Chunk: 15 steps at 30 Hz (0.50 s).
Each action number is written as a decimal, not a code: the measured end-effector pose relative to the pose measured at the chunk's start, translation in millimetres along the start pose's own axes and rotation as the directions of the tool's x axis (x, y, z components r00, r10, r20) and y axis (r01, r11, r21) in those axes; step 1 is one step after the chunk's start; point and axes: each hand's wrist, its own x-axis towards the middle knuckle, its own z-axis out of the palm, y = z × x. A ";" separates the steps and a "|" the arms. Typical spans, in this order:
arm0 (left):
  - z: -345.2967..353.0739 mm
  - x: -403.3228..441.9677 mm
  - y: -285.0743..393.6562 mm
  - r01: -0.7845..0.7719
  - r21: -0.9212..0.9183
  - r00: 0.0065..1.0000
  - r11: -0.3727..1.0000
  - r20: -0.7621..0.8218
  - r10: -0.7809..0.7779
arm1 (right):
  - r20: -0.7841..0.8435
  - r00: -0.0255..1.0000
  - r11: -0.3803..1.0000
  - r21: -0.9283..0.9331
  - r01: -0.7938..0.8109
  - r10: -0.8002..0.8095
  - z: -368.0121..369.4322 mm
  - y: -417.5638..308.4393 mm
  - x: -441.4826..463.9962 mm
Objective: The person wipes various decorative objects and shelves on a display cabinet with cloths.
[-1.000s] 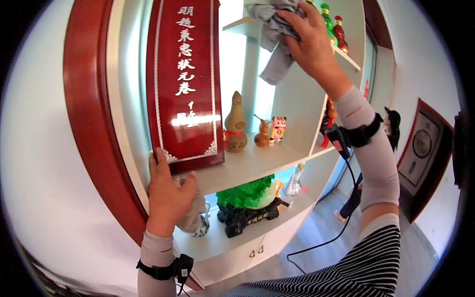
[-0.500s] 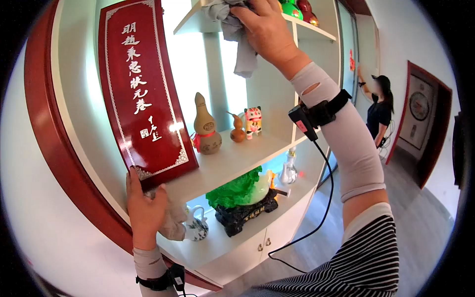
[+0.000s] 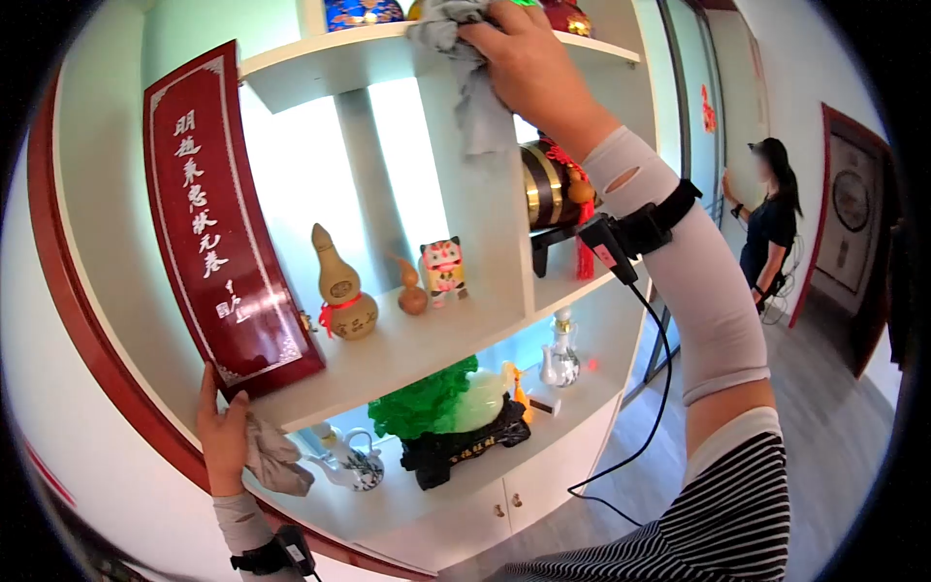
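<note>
My right hand (image 3: 543, 73) is raised to the front edge of the upper shelf (image 3: 335, 44), its fingers closed on a crumpled grey cloth (image 3: 482, 112) that hangs below the edge. Lower left, my left hand (image 3: 223, 436) is at the bottom corner of a dark red plaque (image 3: 218, 233) with white characters, a finger against its edge. A second greyish cloth (image 3: 278, 458) hangs bunched from that hand; the grip on it is partly hidden. The plaque leans upright on the middle shelf (image 3: 388, 354), beside a tan gourd (image 3: 344, 296), a small brown gourd (image 3: 413, 296) and a cat figurine (image 3: 445, 267).
Below stand a green cabbage carving (image 3: 427, 398) on a black base, a white jug (image 3: 359, 466) and a white ewer (image 3: 562, 359). A banded cask (image 3: 548, 189) sits right of the divider. A person (image 3: 766, 218) stands by the glass door. A cable (image 3: 669, 359) hangs from my right arm.
The view has shifted, so the shelves appear further left and the cask shows. My right hand and its cloth are further right along the upper shelf. My left hand stays at the plaque's corner.
</note>
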 end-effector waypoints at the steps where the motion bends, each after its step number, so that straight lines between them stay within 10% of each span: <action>1: -2.0 -3.4 -7.5 0.083 -0.068 0.997 0.994 0.014 -0.082 | 0.013 1.000 0.999 0.035 0.000 -0.001 -0.2 3.0 -0.8; 15: -11.7 3.5 -18.3 0.237 -0.068 0.971 0.969 0.017 -0.237 | -0.116 0.986 0.989 -0.070 -0.128 0.119 -2.6 128.3 -72.5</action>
